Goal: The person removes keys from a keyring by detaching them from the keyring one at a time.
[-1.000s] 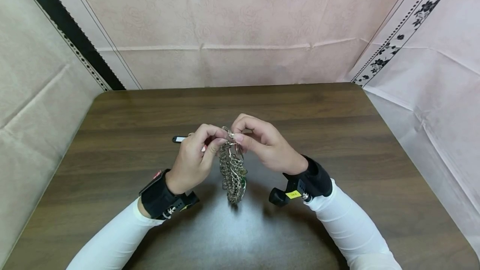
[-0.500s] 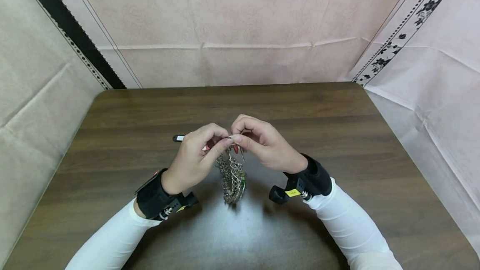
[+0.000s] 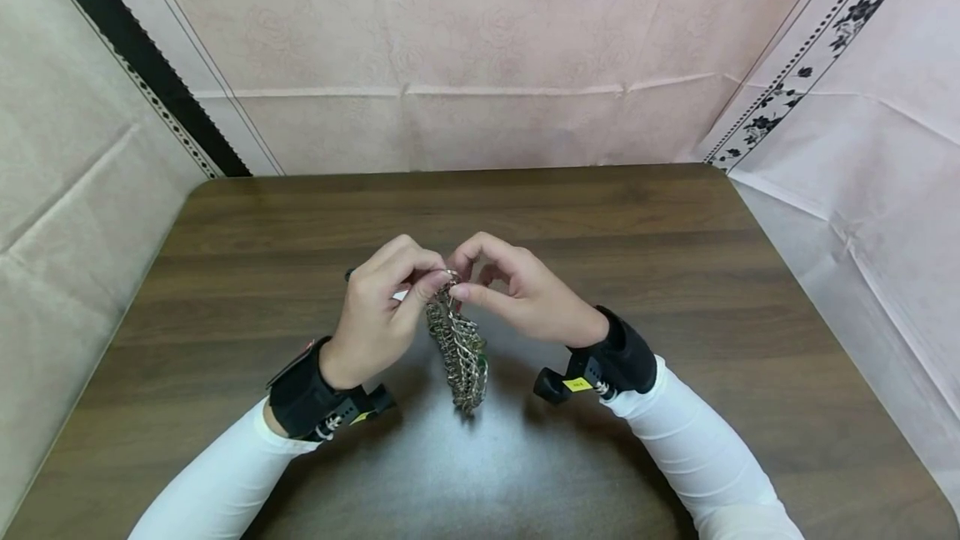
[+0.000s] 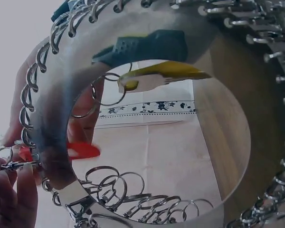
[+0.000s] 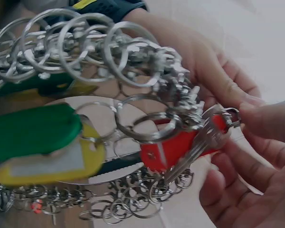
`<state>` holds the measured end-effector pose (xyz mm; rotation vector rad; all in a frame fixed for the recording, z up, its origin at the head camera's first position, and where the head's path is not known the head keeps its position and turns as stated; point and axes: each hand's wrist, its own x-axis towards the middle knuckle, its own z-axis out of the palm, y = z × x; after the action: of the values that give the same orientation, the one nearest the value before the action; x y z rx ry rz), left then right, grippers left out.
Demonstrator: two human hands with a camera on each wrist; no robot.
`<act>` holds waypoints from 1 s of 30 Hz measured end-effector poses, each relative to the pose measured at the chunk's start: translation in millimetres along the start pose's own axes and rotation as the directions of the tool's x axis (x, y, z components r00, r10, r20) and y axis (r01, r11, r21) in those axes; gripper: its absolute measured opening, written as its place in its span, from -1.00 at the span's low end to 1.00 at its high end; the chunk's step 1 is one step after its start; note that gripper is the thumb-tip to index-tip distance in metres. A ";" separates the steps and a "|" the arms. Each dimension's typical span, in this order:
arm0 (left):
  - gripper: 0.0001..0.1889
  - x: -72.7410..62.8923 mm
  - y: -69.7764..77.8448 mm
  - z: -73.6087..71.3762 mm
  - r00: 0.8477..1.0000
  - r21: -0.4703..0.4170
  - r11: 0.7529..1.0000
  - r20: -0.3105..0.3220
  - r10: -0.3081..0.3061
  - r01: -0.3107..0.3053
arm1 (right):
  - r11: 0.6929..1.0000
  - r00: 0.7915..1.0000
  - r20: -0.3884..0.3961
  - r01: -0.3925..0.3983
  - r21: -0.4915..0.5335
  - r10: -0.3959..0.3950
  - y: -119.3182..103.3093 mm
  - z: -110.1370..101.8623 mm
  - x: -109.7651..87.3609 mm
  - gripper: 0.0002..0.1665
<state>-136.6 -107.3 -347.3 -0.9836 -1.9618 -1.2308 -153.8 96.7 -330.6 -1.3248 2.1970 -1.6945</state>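
Observation:
A large metal key ring (image 3: 457,348) hangs from both hands: a flat shiny disc with a wide centre hole, its rim crowded with small clips and split rings. My left hand (image 3: 378,315) pinches it at the top edge; in the left wrist view, fingers hold a small clip (image 4: 20,165). My right hand (image 3: 525,290) curls its thumb and index finger at the same edge. In the right wrist view, its thumb (image 5: 270,118) reaches the clip beside a silver key (image 5: 199,145). A red tag (image 5: 164,149), a green tag (image 5: 35,130) and a yellow tag (image 5: 92,152) hang there too.
A dark brown wooden table (image 3: 300,215) lies under the hands. Pale cloth (image 3: 480,48) walls in its back and sides. A small dark tip (image 3: 348,274) shows behind the left hand. Both wrists wear black bands (image 3: 311,394) with cameras.
Both hands and the top of the key ring have shifted slightly left. The right thumb and index finger stand wider apart than before. The dark-and-white tag behind the left hand is now mostly hidden.

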 end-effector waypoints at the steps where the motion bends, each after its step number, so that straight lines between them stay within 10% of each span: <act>1: -0.69 -0.4 0.0 0.2 1.000 -0.007 1.000 -0.004 -0.003 0.003 | 1.000 1.000 0.000 -0.002 -0.008 0.002 0.0 0.3 0.1 -0.81; 19: -0.68 1.0 0.7 1.5 0.997 -0.014 1.000 -0.078 -0.017 0.016 | 0.939 0.965 -0.119 0.193 -0.283 -0.234 4.7 10.0 0.4 -0.88; 30: -0.68 1.1 1.3 -2.2 1.000 0.066 0.998 -0.017 0.013 -0.012 | 0.911 0.925 -0.198 0.250 -0.327 -0.324 4.9 15.7 0.7 -0.94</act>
<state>-135.8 -108.7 -345.0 -0.9476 -1.9669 -1.1560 -148.9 84.5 -340.4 -1.6654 2.5929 -1.7614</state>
